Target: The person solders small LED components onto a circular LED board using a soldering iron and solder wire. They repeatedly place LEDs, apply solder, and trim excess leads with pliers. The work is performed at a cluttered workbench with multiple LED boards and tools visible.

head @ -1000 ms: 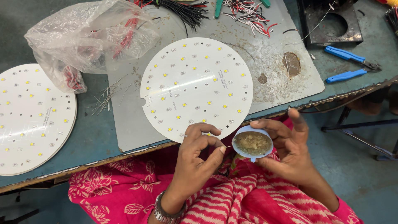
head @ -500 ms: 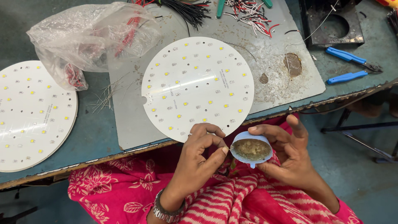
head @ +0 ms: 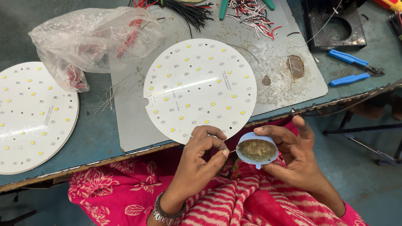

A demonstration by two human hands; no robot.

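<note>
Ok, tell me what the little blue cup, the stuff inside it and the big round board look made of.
Small blue cup, in the right hand: likely plastic, going by its thin, matte, even-coloured rim. Its brownish filling: a dull, grainy paste, possibly flux; uncertain. Round white board: a rigid, glossy white-coated panel dotted with small yellow chips, probably metal-backed. The left hand pinches a thin wire, seemingly metal.
</note>
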